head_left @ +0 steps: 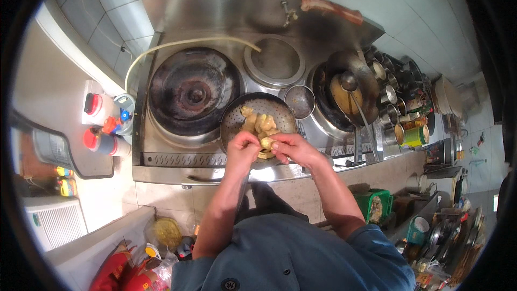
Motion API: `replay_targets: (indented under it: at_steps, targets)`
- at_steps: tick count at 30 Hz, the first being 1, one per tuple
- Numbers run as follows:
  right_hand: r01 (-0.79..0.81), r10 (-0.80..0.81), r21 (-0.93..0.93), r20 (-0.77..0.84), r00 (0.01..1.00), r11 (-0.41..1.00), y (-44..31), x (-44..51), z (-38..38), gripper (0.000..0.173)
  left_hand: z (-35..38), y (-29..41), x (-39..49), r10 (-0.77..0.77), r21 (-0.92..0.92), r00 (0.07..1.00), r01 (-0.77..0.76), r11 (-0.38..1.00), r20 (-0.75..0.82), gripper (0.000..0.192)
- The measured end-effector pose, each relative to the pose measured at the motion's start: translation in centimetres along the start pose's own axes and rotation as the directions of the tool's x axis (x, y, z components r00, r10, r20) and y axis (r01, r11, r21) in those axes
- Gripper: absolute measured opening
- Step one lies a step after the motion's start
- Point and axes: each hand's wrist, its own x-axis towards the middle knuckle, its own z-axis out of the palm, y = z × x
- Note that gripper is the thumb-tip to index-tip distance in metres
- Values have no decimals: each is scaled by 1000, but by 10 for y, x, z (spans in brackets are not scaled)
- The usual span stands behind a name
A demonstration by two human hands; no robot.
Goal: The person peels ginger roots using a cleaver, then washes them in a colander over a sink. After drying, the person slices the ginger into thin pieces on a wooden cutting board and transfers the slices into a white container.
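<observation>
A large perforated metal strainer [234, 119] rests on the steel range in front of me, with several yellowish-brown battered food pieces [264, 123] in its middle. Over its near side, my right hand [297, 149] grips one pale yellow piece [267, 143] between thumb and fingers. My left hand [244, 147] is at the left edge of that piece, its thumb and fingertips pinched together; whether they hold part of it is unclear. A small round metal strainer [299, 102] sits just beyond the large one, to the right.
A blackened wok [196, 91] stands at left. At right, another wok [351, 64] holds brownish liquid and a long-handled ladle [349, 81]. A hose [194, 41] curves over to a round steel pot [274, 61] behind. Metal seasoning containers [389, 95] crowd the far right. A green crate [373, 206] is on the floor.
</observation>
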Motion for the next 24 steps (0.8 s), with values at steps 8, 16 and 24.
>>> replay_targets:
  at_steps: [8,16,24]
  targets:
    - [-91,112,79,-344,932,993,87,26,-41,32,-16,3,1,-170,-339,984,144,930,-48,15]
    - [-8,-39,-108,-420,907,994,118,-55,-67,41,51,-17,7,-236,-132,971,237,962,23,11]
    - [158,-31,144,-636,771,977,204,-232,-125,31,223,-89,-14,-391,-35,779,466,884,490,16]
